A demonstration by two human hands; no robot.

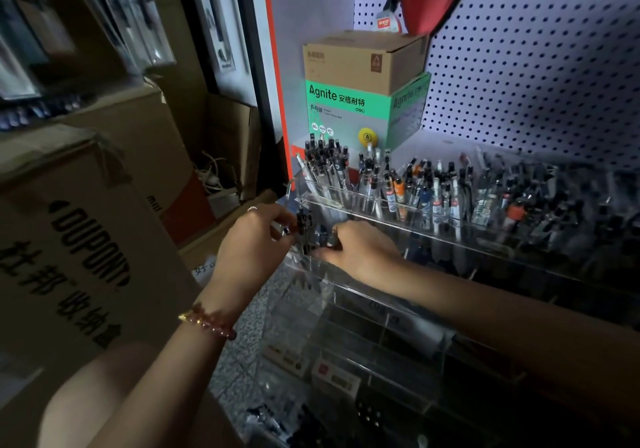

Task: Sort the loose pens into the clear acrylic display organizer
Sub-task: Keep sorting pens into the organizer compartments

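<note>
A person's left hand (254, 240), a beaded bracelet (207, 321) at the wrist, pinches a small bunch of dark pens (306, 228) upright at the left end of a tiered clear organizer (346, 295) on a shop shelf. The right hand (362, 252) lies just beside the bunch with fingers curled toward it; whether it grips a pen cannot be told in the dim light. The pens look light, stiff and smooth-barrelled, likely to slip or fan out in a bundle, so a hold at mid-barrel, below the clips, seems safest. The organizer's thin, glossy, hard-edged walls look prone to scratches and knocks. Its back rows (433, 198) stand packed with pens, below a green-banded cardboard box (349, 101) and a white pegboard (540, 67).
</note>
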